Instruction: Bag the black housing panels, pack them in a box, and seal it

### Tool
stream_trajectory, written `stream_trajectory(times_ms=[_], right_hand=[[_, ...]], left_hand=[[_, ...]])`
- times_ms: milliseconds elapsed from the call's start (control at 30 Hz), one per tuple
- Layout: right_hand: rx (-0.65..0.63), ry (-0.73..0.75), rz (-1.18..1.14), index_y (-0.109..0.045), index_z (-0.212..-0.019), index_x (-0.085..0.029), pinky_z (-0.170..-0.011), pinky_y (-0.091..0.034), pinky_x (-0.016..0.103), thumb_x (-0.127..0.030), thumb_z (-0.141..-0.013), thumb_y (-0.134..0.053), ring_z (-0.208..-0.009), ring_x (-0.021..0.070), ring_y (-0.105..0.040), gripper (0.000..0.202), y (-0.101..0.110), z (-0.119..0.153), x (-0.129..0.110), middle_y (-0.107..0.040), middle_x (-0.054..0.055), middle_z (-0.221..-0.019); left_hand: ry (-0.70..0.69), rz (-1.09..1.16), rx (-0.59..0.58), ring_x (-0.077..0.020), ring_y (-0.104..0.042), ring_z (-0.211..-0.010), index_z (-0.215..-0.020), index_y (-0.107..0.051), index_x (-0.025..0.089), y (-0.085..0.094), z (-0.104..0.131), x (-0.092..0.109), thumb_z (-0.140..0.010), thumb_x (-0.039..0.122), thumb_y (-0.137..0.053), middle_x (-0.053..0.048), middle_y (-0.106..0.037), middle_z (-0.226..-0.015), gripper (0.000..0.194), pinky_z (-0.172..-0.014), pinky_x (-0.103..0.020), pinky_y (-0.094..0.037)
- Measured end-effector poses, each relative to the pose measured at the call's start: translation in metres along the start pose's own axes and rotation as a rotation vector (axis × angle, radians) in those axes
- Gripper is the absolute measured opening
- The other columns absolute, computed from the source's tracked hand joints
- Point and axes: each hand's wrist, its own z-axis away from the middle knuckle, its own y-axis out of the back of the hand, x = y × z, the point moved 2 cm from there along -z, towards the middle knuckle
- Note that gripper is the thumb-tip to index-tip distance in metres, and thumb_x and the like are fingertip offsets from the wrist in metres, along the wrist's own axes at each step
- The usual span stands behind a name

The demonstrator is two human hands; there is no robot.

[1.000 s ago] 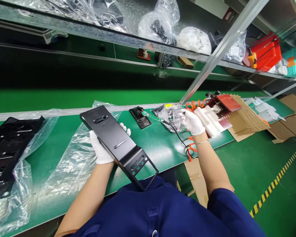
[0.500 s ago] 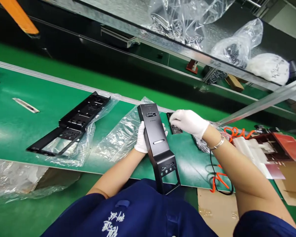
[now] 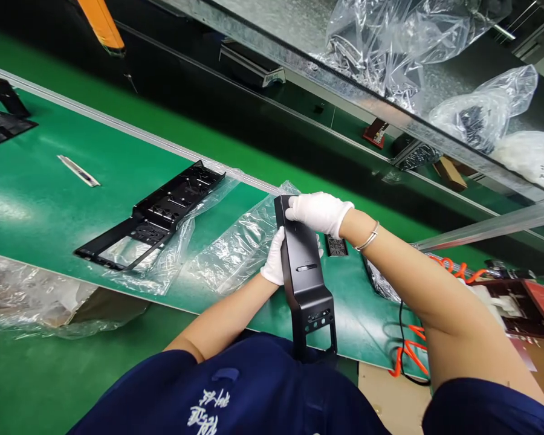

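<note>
I hold a long black metal panel (image 3: 306,275) upright above the green belt (image 3: 118,181), its slotted end towards my body. My left hand (image 3: 275,258), in a white glove, grips the panel's left edge from behind. My right hand (image 3: 318,212), also gloved, rests on the panel's top end with fingers curled over it. A small black part (image 3: 336,245) lies on the belt just right of the panel. Under the panel lies an empty clear plastic bag (image 3: 236,244).
A second black panel (image 3: 156,214) lies face down on a plastic bag to the left. A thin metal strip (image 3: 78,170) lies farther left. An orange coiled cable (image 3: 408,350) and a red-and-white fixture (image 3: 521,302) are at right. Bagged parts (image 3: 476,118) fill the shelf above.
My right hand left the bag at the right, passed over the small black part and came onto the panel's top end. The panel swung upright. My view turned left.
</note>
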Motion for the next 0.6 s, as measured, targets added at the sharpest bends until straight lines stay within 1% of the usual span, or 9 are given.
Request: stream_trajectory(times_ms=[67,133,167,233,300,367,433,500,600], right_hand=[[0.106,0.048,-0.144,-0.067,-0.108,-0.02,-0.069,-0.048,0.034,-0.015,-0.092,-0.052,-0.09,0.0263,-0.064,0.023,-0.008,0.002,0.006,-0.065,0.011,-0.11],[0.331,0.025,-0.354,-0.066,-0.111,-0.019,-0.083,-0.05,0.036,-0.016,-0.092,-0.052,-0.097,0.0243,-0.063,0.024,-0.018,0.008,0.016,-0.065,0.01,-0.111],[0.471,-0.044,-0.47,-0.065,-0.112,-0.019,-0.09,-0.05,0.037,-0.017,-0.093,-0.051,-0.101,0.0235,-0.062,0.024,-0.024,0.011,0.022,-0.065,0.009,-0.111],[0.695,-0.281,-0.711,-0.063,-0.114,-0.019,-0.097,-0.049,0.041,-0.021,-0.091,-0.054,-0.103,0.023,-0.061,0.025,-0.043,0.019,0.035,-0.064,0.009,-0.114],[0.726,-0.502,-0.968,-0.059,-0.121,-0.018,-0.097,-0.05,0.044,-0.028,-0.087,-0.06,-0.104,0.0242,-0.063,0.035,-0.066,0.022,0.041,-0.063,0.011,-0.118],[0.699,-0.585,-1.135,-0.055,-0.126,-0.017,-0.098,-0.051,0.046,-0.034,-0.084,-0.065,-0.109,0.0261,-0.063,0.046,-0.081,0.02,0.038,-0.062,0.014,-0.124],[0.794,-0.532,-1.072,-0.058,-0.121,-0.018,-0.105,-0.046,0.047,-0.037,-0.085,-0.066,-0.12,0.0273,-0.058,0.042,-0.081,0.018,0.029,-0.06,0.014,-0.128],[0.901,-0.399,-0.849,-0.064,-0.109,-0.02,-0.11,-0.041,0.047,-0.034,-0.086,-0.066,-0.126,0.0275,-0.053,0.027,-0.071,0.015,0.017,-0.061,0.012,-0.127],[0.828,-0.245,-0.593,-0.069,-0.095,-0.022,-0.111,-0.037,0.051,-0.026,-0.086,-0.065,-0.122,0.0288,-0.055,0.01,-0.058,0.009,0.002,-0.066,0.01,-0.118]], left_hand=[[-0.007,0.014,-0.024,-0.0303,-0.069,-0.105,-0.12,-0.064,0.013,-0.001,0.0,0.001,-0.092,0.059,-0.048,-0.015,-0.073,-0.112,0.057,-0.1,-0.052,-0.051],[0.003,0.023,-0.055,-0.0301,-0.067,-0.108,-0.122,-0.063,0.013,-0.002,0.001,0.002,-0.092,0.061,-0.049,-0.015,-0.072,-0.114,0.059,-0.102,-0.051,-0.049],[0.01,0.021,-0.065,-0.03,-0.067,-0.109,-0.124,-0.063,0.012,-0.003,0.002,0.002,-0.091,0.062,-0.049,-0.015,-0.072,-0.115,0.062,-0.103,-0.051,-0.049],[0.02,0.01,-0.078,-0.0299,-0.067,-0.108,-0.126,-0.062,0.009,-0.003,0.004,0.002,-0.09,0.064,-0.049,-0.017,-0.071,-0.117,0.067,-0.105,-0.05,-0.048],[0.022,0.003,-0.089,-0.0298,-0.068,-0.107,-0.127,-0.061,0.007,-0.002,0.004,0.001,-0.09,0.065,-0.049,-0.019,-0.07,-0.118,0.07,-0.106,-0.05,-0.047],[0.026,0.004,-0.097,-0.0303,-0.067,-0.109,-0.128,-0.06,0.007,-0.001,0.004,0.0,-0.089,0.066,-0.05,-0.019,-0.07,-0.119,0.072,-0.106,-0.05,-0.046],[0.027,0.007,-0.087,-0.0314,-0.066,-0.113,-0.131,-0.059,0.01,0.002,0.003,-0.002,-0.088,0.065,-0.052,-0.017,-0.07,-0.122,0.07,-0.106,-0.051,-0.046],[-0.019,0.002,-0.053,-0.0318,-0.064,-0.117,-0.133,-0.059,0.015,0.004,0.001,-0.002,-0.089,0.061,-0.054,-0.014,-0.069,-0.125,0.064,-0.106,-0.051,-0.046],[-0.103,-0.017,0.007,-0.0311,-0.064,-0.118,-0.131,-0.061,0.016,0.006,0.0,-0.001,-0.093,0.055,-0.051,-0.012,-0.069,-0.126,0.055,-0.106,-0.049,-0.046]])
